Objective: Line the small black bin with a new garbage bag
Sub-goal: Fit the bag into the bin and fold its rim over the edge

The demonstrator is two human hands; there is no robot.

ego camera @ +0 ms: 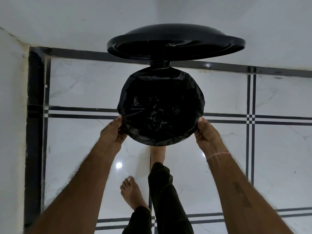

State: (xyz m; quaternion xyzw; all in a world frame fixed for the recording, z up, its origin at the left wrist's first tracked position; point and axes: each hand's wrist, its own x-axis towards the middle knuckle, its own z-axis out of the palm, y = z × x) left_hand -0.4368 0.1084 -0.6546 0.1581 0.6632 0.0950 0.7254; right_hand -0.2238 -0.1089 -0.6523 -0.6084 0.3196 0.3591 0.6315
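A small round black bin [168,64] stands on the floor in a corner, its lid [175,39] raised and leaning toward the back wall. A black garbage bag [160,108] sits inside it, its edge folded over the rim all round. My left hand [112,130] grips the folded bag edge at the rim's left front. My right hand [205,131] grips the bag edge at the right front. One of my feet reaches under the bin's front; what it touches is hidden.
White walls [67,22] meet in the corner behind the bin, with a black skirting band [35,115] on the left. The floor [278,157] is glossy white marble with black inlay lines. My other bare foot [131,193] stands just behind.
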